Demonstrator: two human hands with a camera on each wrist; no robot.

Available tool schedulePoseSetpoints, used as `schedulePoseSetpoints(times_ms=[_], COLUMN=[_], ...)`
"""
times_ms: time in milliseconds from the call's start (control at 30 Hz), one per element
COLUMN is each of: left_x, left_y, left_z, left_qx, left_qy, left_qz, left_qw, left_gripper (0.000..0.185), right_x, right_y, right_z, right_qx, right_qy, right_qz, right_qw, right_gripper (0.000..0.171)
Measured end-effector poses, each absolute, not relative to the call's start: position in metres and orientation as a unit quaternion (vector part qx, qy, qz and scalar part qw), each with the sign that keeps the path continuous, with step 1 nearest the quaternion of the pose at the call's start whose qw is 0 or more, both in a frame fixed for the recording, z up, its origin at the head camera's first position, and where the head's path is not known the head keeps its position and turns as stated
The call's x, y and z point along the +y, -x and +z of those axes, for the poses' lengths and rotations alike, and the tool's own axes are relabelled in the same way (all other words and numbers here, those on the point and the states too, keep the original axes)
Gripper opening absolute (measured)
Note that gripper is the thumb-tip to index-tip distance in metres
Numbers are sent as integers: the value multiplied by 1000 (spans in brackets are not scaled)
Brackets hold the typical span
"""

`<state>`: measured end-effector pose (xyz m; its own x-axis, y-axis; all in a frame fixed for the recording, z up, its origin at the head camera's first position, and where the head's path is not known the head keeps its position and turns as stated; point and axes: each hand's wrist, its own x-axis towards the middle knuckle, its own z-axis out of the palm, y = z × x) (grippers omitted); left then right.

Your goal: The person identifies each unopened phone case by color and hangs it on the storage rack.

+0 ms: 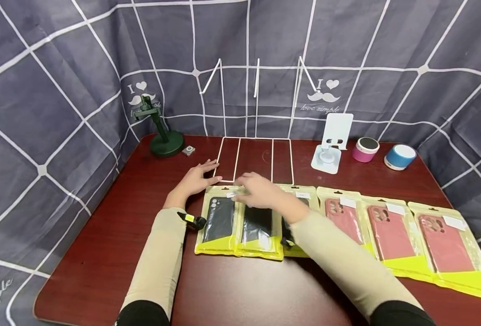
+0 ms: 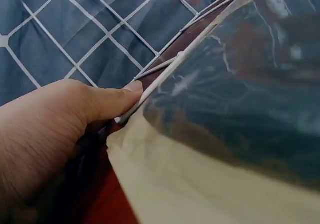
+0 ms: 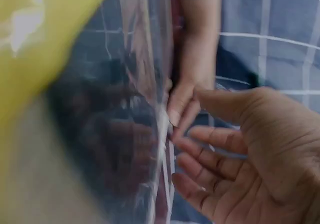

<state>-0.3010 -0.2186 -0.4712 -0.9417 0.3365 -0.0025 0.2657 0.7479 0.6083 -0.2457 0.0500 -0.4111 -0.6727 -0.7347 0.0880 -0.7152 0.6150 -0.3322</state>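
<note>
A white wire display rack point(image 1: 237, 159) with three upright prongs stands at the back of the table. My left hand point(image 1: 196, 180) rests at its front left corner, thumb and fingers extended; in the left wrist view the thumb point(image 2: 117, 100) touches the wire. My right hand point(image 1: 261, 192) hovers over the packaged black phone cases, fingers loosely bent and holding nothing. In the right wrist view its fingers point(image 3: 215, 164) are spread beside the rack's wire. Under it lie a left black phone case point(image 1: 219, 219), a middle one point(image 1: 257, 224) and a third, partly hidden by the right forearm.
Three packaged pink phone cases point(image 1: 391, 233) lie to the right. At the back right stand a white phone stand point(image 1: 337, 129), a pink speaker point(image 1: 364, 151) and a blue speaker point(image 1: 399, 158). A dark green stand point(image 1: 167, 142) and a small silver device point(image 1: 189, 150) are at the back left.
</note>
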Motion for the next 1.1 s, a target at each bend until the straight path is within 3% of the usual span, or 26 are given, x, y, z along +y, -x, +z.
schedulePoseSetpoints(times_ms=[133,333,567,867,967,1100], left_x=[-212,-204,-208,-217,-220,-224], left_y=[300,297,297,297,300,302], left_z=[-479,-481,-478,-477,-478,-481], left_qx=[930,929,928,927,929,935], left_qy=[-158,-145,-146,-172,-195,-195], left_qz=[327,336,338,330,313,297], left_qw=[55,52,45,48,27,0], left_gripper=[68,68,68,65,60,58], right_x=[25,26,27,27,29,33], right_y=[257,265,259,247,247,247], right_z=[-419,-428,-427,-401,-389,-373], right_qx=[919,909,907,885,850,804], right_qy=[364,333,349,356,346,332], right_qz=[-125,-174,-193,-300,-397,-486], right_qw=[89,180,137,18,27,83], right_gripper=[45,19,15,13,13,16])
